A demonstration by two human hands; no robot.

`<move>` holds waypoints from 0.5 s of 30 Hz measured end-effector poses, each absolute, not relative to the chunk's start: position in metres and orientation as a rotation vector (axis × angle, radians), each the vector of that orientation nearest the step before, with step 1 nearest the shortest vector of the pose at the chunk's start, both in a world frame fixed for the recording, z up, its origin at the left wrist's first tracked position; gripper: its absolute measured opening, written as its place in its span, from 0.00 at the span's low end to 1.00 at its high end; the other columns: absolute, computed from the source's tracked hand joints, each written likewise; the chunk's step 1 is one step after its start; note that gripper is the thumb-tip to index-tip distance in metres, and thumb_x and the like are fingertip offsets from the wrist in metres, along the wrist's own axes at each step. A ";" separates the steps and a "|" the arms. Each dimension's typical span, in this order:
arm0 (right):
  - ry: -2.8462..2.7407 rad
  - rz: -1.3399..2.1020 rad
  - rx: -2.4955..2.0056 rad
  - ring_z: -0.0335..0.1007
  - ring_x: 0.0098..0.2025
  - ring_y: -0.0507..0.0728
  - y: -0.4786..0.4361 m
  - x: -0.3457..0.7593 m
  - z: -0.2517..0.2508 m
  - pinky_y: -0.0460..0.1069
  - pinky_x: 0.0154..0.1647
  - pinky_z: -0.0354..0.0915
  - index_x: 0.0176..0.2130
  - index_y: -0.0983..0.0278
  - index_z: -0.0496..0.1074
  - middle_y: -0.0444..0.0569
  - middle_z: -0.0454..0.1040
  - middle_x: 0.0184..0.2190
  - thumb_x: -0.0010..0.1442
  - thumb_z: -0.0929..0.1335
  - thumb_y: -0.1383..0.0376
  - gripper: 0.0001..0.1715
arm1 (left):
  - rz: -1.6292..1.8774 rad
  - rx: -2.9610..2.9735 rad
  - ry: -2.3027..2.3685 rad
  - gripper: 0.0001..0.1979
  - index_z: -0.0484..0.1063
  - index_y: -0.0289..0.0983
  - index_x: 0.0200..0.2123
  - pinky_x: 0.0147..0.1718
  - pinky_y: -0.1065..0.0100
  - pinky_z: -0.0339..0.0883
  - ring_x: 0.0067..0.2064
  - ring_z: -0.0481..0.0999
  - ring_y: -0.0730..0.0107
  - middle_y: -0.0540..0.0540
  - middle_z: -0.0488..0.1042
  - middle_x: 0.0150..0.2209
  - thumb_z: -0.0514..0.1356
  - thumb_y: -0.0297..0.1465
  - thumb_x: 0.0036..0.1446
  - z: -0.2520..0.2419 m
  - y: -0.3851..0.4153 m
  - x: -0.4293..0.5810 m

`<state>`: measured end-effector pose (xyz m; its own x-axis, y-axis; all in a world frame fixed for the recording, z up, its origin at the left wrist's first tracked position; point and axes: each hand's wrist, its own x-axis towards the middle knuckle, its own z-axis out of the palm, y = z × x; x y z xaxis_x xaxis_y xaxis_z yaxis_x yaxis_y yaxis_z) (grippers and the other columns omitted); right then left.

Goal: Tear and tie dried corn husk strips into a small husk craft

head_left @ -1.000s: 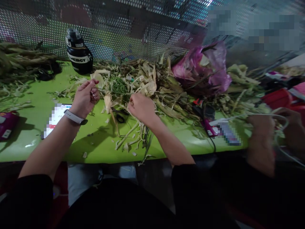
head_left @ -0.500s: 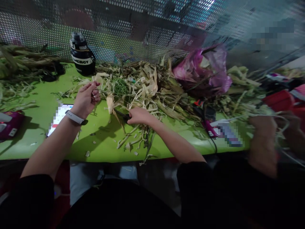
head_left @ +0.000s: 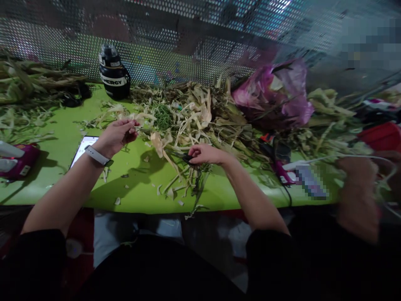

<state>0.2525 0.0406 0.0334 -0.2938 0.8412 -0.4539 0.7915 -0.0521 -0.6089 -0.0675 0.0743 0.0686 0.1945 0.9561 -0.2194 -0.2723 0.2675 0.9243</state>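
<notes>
My left hand [head_left: 120, 134], with a white-banded watch on the wrist, is closed with thumb and fingers pinched on a thin stem. Just right of its fingertips hangs a pale dried husk [head_left: 158, 144], which seems joined to that stem. My right hand [head_left: 205, 154] is closed round a small black tool [head_left: 187, 158], whose kind is mostly hidden by the fingers. Beneath and beside the right hand lie loose husk strips [head_left: 188, 182]. Behind both hands spreads a heap of dry husks and leaves [head_left: 200, 110], with a green tuft [head_left: 163, 116] in it.
A black bottle [head_left: 114, 77] stands at the back of the green table [head_left: 134, 184]. A lit phone [head_left: 80, 147] lies by my left forearm. Purple devices [head_left: 23, 163] sit left and right. A pink plastic bag [head_left: 272, 94] lies behind. Another person's arm [head_left: 357, 184] is at right.
In the picture both hands sit a little further right, partly from a shift of the view. My left hand is lower, and the right-hand fingers are more loosely curled round the black tool.
</notes>
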 end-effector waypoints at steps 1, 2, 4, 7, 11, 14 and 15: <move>-2.239 1.035 -1.903 0.71 0.32 0.54 0.037 0.253 0.035 0.47 0.30 0.61 0.37 0.65 0.69 0.48 0.76 0.32 0.46 0.71 0.59 0.18 | 1.054 0.881 0.978 0.08 0.70 0.29 0.33 0.27 0.79 0.67 0.21 0.61 0.85 0.55 0.61 0.20 0.53 0.22 0.64 0.068 0.074 -0.067; -2.336 0.794 -1.958 0.71 0.33 0.56 0.035 0.253 0.038 0.47 0.30 0.59 0.37 0.64 0.70 0.49 0.76 0.33 0.46 0.72 0.58 0.19 | 1.067 0.880 0.971 0.09 0.70 0.29 0.33 0.26 0.80 0.66 0.21 0.61 0.85 0.55 0.61 0.20 0.53 0.22 0.64 0.068 0.075 -0.066; -2.442 0.495 -2.023 0.70 0.35 0.57 0.031 0.257 0.046 0.47 0.30 0.57 0.37 0.64 0.71 0.50 0.76 0.35 0.47 0.72 0.55 0.20 | 1.086 0.875 0.955 0.09 0.70 0.29 0.33 0.26 0.80 0.66 0.21 0.61 0.85 0.55 0.60 0.20 0.52 0.22 0.65 0.068 0.077 -0.065; -2.408 0.461 -2.055 0.69 0.33 0.56 0.030 0.271 0.059 0.47 0.29 0.56 0.37 0.63 0.72 0.49 0.76 0.33 0.47 0.72 0.54 0.19 | 1.092 0.852 0.946 0.09 0.70 0.29 0.33 0.26 0.80 0.66 0.21 0.61 0.85 0.55 0.59 0.20 0.52 0.21 0.64 0.069 0.078 -0.064; -2.118 1.065 -1.873 0.67 0.27 0.51 0.028 0.288 0.065 0.45 0.25 0.58 0.35 0.64 0.69 0.46 0.74 0.30 0.50 0.71 0.51 0.21 | 1.104 0.831 0.945 0.10 0.70 0.29 0.33 0.26 0.79 0.65 0.21 0.61 0.85 0.55 0.59 0.20 0.51 0.21 0.65 0.070 0.077 -0.064; -1.891 1.670 -1.525 0.62 0.19 0.46 0.021 0.280 0.055 0.43 0.19 0.57 0.34 0.64 0.66 0.43 0.73 0.25 0.52 0.70 0.48 0.23 | 1.117 0.836 0.935 0.10 0.70 0.30 0.32 0.25 0.80 0.64 0.21 0.61 0.85 0.55 0.59 0.20 0.52 0.22 0.64 0.070 0.077 -0.065; -1.821 1.789 -1.424 0.60 0.17 0.45 0.018 0.274 0.050 0.42 0.17 0.56 0.34 0.65 0.66 0.43 0.72 0.24 0.53 0.70 0.47 0.24 | 1.118 0.842 0.931 0.09 0.70 0.30 0.32 0.25 0.80 0.64 0.21 0.61 0.85 0.56 0.58 0.20 0.52 0.22 0.64 0.070 0.077 -0.065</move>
